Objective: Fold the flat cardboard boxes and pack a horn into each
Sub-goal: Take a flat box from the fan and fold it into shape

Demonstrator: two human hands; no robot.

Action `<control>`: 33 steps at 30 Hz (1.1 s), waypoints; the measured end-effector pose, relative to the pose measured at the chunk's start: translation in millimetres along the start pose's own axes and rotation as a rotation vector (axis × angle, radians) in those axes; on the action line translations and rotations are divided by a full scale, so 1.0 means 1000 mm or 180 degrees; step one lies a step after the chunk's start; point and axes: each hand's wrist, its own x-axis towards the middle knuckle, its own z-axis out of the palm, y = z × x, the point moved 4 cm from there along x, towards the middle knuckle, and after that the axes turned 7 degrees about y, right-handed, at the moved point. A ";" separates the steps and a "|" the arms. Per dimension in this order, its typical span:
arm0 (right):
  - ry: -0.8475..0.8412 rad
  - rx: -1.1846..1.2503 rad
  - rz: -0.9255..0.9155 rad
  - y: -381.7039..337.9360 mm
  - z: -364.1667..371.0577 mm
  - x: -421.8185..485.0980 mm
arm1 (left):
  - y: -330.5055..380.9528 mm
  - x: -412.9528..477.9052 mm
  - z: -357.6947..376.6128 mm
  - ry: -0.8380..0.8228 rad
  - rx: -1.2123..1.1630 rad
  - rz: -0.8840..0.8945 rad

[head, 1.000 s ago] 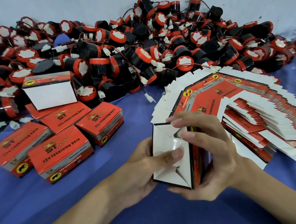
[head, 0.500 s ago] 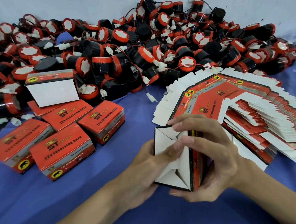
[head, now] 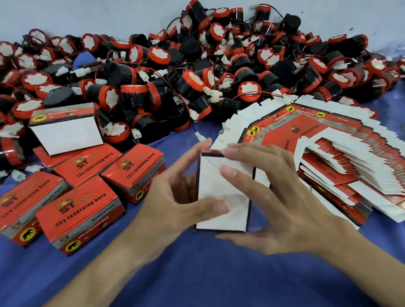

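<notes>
I hold a part-folded cardboard box (head: 222,201) upright above the blue cloth, its white closed end toward me. My left hand (head: 174,203) grips it from the left, thumb lying across the white face, fingers behind, index tip at the top corner. My right hand (head: 279,202) touches it from the right with straight, spread fingers: index along the top edge, middle fingertip on the white face, thumb under the bottom edge. A large pile of red-and-black horns (head: 188,79) with wires and white plugs lies behind. A fanned stack of flat boxes (head: 327,162) sits at the right.
Several closed red boxes (head: 80,213) printed "12V reversing horn" stand at the left on the blue cloth (head: 210,285). Behind them one box (head: 66,132) stands against the horns with a white face toward me. A pale wall backs the pile.
The end flaps that stood partly open now lie flat as one white face. My right fingers have uncurled and spread, and the box has turned its white end more squarely toward me.
</notes>
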 end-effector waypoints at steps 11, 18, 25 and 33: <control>0.0092 0.0644 0.2152 0.059 0.023 0.010 | 0.004 0.002 -0.011 0.0313 0.5321 0.2665; -0.1071 0.0158 0.2917 0.142 0.120 0.068 | -0.002 0.000 -0.011 0.0407 0.5534 0.2588; -0.1601 -0.0610 0.2537 0.151 0.128 0.068 | 0.007 -0.002 -0.021 0.1347 0.4770 0.2879; -0.0417 -0.1123 0.2150 0.135 0.032 0.015 | 0.002 0.005 -0.035 0.1492 0.4619 0.1449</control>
